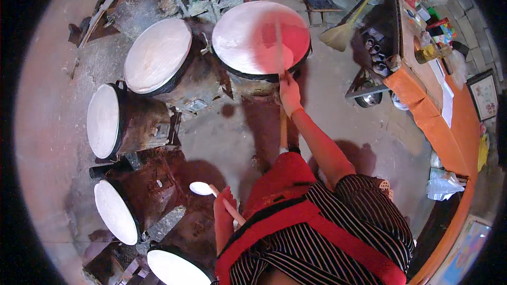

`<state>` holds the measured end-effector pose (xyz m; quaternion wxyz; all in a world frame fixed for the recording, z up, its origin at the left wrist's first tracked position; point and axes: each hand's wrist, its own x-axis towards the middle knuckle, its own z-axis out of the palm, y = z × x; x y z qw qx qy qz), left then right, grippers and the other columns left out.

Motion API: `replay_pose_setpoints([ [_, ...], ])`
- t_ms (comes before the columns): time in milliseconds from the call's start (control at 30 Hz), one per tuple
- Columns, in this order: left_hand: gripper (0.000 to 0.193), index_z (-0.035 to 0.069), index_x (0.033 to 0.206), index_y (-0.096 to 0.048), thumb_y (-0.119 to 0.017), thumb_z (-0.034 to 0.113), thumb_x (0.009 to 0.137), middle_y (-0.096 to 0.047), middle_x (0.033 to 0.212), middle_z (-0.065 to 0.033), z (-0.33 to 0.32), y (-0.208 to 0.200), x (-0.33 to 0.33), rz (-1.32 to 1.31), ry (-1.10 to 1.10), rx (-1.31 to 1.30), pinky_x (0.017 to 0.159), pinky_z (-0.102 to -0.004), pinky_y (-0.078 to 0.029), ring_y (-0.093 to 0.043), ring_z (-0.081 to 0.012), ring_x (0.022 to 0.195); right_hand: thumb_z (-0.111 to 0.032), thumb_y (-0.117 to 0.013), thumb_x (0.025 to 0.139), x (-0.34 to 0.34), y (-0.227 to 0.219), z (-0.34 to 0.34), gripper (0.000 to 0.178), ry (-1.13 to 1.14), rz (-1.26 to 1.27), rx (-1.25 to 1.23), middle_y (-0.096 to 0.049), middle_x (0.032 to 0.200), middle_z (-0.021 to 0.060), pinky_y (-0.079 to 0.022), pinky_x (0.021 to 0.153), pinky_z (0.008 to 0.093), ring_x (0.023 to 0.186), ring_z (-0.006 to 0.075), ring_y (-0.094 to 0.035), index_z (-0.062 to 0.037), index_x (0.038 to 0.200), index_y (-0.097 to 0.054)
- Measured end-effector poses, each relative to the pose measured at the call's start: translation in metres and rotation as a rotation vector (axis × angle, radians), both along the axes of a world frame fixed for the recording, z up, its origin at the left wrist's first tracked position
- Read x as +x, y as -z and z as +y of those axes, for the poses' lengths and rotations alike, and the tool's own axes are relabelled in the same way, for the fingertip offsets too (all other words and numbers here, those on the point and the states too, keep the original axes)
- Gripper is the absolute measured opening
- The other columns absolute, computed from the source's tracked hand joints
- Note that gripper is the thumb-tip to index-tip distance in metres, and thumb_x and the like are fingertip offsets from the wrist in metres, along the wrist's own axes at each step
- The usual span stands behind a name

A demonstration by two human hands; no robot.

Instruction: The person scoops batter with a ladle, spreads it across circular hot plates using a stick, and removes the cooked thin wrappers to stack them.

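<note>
My right hand [289, 95] is closed around a long wooden stick [283, 126]. The stick's far end reaches over the large round griddle [227, 68] in front of me, whose top carries a pale, wet-looking layer of batter [237, 31]. Red light falls on the griddle's right half and blurs the stick's tip. Low and to the left, my left hand [224, 208] grips the wooden handle of a ladle [200, 188] with a white bowl, held apart from the griddles. What the ladle's bowl contains cannot be made out.
More round griddles with pale tops, such as one [158, 55] beside the large one and another [103, 121], curve down my left on blackened stoves. To the right runs an orange-covered counter [422, 100] bearing bottles and packets. A broom [338, 36] leans at the back right.
</note>
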<state>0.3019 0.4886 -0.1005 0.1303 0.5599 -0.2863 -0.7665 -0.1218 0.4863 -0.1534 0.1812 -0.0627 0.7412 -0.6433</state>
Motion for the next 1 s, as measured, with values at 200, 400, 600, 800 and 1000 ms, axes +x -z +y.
replay_pose_setpoints([
  [200, 0.045, 0.011, 0.122, -0.052, -0.058, 0.031, 0.083, -0.043, 0.132, -0.0028, -0.003, -0.026, -0.054, -0.043, 0.055, 0.024, 0.097, -0.0307, -0.033, -0.039, -0.0145, 0.121, -0.012, -0.041, 0.091, 0.041, -0.004, -0.033, 0.041, -0.401, -0.221, -0.226, -0.048, 0.066, -0.0014, -0.038, 0.041, 0.0266, 0.05, 0.0099, -0.047, -0.0153, 0.132, -0.044],
  [400, 0.036, 0.01, 0.115, -0.056, -0.058, 0.028, 0.083, -0.051, 0.089, 0.0065, -0.005, 0.002, -0.083, 0.009, -0.042, 0.079, 0.084, -0.0274, -0.037, -0.047, -0.0078, 0.088, -0.018, -0.049, 0.088, -0.046, -0.039, 0.086, 0.036, -0.394, 0.048, 0.199, -0.064, 0.1, 0.0101, -0.045, 0.085, 0.0311, 0.091, 0.0188, -0.058, -0.0028, 0.12, -0.053],
  [600, 0.03, 0.01, 0.111, -0.058, -0.057, 0.025, 0.085, -0.048, 0.084, 0.0084, 0.006, 0.001, -0.139, 0.093, 0.255, -0.077, 0.078, -0.0227, -0.037, -0.045, -0.0055, 0.083, -0.017, -0.045, 0.093, -0.068, -0.038, 0.064, 0.02, -0.394, -0.3, -0.289, -0.049, 0.063, -0.0015, -0.036, 0.044, 0.0226, 0.045, 0.0064, -0.04, -0.0062, 0.108, -0.053],
  [800, 0.034, 0.009, 0.114, -0.057, -0.057, 0.026, 0.085, -0.053, 0.113, 0.0039, 0.031, -0.056, -0.213, 0.174, 0.086, -0.129, 0.096, -0.028, -0.031, -0.045, -0.0081, 0.109, -0.018, -0.051, 0.089, -0.14, -0.009, 0.128, 0.036, -0.803, 0.048, 0.06, -0.062, 0.101, 0.007, -0.043, 0.085, 0.0281, 0.094, 0.0147, -0.055, -0.0023, 0.122, -0.053],
  [1000, 0.034, 0.011, 0.114, -0.057, -0.059, 0.023, 0.082, -0.052, 0.12, 0.0026, 0.035, -0.024, -0.245, 0.019, -0.004, 0.057, 0.1, -0.0308, -0.028, -0.043, -0.0083, 0.114, -0.012, -0.046, 0.092, -0.179, -0.03, 0.104, 0.03, -0.64, -0.274, -0.205, -0.053, 0.068, -0.003, -0.039, 0.049, 0.0202, 0.052, 0.0044, -0.044, -0.0089, 0.121, -0.054],
])
